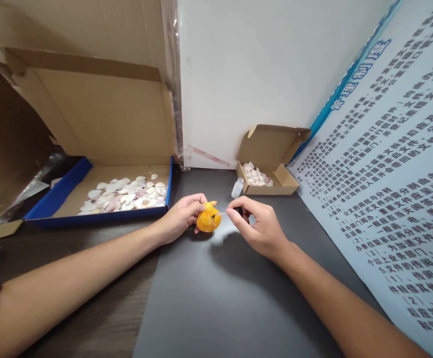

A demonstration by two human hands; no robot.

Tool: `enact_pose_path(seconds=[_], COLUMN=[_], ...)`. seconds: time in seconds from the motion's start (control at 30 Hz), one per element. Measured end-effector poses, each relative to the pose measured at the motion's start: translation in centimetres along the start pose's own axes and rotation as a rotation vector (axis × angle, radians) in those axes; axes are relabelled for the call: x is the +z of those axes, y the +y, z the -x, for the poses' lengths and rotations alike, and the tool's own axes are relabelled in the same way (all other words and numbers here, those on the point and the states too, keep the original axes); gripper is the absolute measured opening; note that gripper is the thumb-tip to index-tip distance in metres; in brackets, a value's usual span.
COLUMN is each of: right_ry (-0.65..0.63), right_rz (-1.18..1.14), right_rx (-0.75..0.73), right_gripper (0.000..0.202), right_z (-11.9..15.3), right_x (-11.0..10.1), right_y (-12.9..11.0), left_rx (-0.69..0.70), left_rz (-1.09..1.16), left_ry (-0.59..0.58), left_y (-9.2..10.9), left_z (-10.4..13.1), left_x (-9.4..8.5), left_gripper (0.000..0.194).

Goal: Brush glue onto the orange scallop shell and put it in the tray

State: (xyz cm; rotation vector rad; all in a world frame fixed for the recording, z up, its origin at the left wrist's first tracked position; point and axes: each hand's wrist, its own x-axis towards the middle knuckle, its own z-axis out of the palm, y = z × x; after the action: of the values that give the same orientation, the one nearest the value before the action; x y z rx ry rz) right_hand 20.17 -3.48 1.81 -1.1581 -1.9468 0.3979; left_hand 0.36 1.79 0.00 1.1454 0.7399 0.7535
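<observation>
Between the fingers and thumb of my left hand (pixel 188 214) is an orange scallop shell (pixel 209 220), held just above the dark mat. It has a small dark spot on it; whether it is one shell or several joined, I cannot tell. My right hand (pixel 255 223) pinches a thin pale applicator stick (pixel 222 213) with a dark cap mostly hidden in the fingers. The stick points left, its tip at or close to the shell's right side. Behind my right hand a small uncapped white bottle (pixel 237 188) stands upright on the mat.
At the left, an open blue-edged cardboard box (pixel 170 181) holds many pale shells (pixel 127 195). A smaller open brown box (pixel 276 190) with more shells (pixel 255 175) stands back right. A white panel (pixel 238 74) rises behind, and a printed poster (pixel 388 164) slants along the right.
</observation>
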Motion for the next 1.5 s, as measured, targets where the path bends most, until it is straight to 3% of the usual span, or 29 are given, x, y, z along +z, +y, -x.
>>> enact_pose_path(seconds=[0.1,0.27,0.47,0.7,0.97,1.13,1.3,1.5], right_ry=[0.043,-0.082,0.035,-0.068,0.025,-0.055,0.017,-0.008], right_rz=[-0.034,0.058,-0.022,0.062,-0.015,0.007,0.004,0.019], right_rx=[-0.041,-0.029,-0.068,-0.044,-0.067,-0.085,-0.078,-0.097], right_gripper=[0.011,0.014,0.012,0.014,0.008,0.010,0.007,0.010], right_z=[0.0,0.0,-0.1,0.0,0.4,0.4,0.2,0.1], right_x=[0.2,-0.1,0.1,-0.1,0.4,0.0,0.0,0.2], right_y=[0.0,-0.4,-0.2,-0.6,-0.5,-0.3,0.1,0.3], left_rx=[-0.005,-0.019,-0.009,-0.012,-0.037,-0.056,-0.061,-0.063], left_rz=[0.005,0.006,0.005,-0.002,0.004,0.056,0.076,0.068], left_ry=[0.004,0.010,0.010,0.011,0.023,0.026,0.027,0.026], left_y=[0.0,0.0,-0.1,0.0,-0.2,-0.2,-0.1,-0.1], left_z=[0.0,-0.1,-0.1,-0.1,-0.3,-0.5,-0.5,-0.5], left_x=[0.0,0.0,-0.1,-0.1,0.0,-0.2,-0.3,-0.3], left_gripper=[0.014,0.015,0.013,0.017,0.017,0.021,0.022,0.020])
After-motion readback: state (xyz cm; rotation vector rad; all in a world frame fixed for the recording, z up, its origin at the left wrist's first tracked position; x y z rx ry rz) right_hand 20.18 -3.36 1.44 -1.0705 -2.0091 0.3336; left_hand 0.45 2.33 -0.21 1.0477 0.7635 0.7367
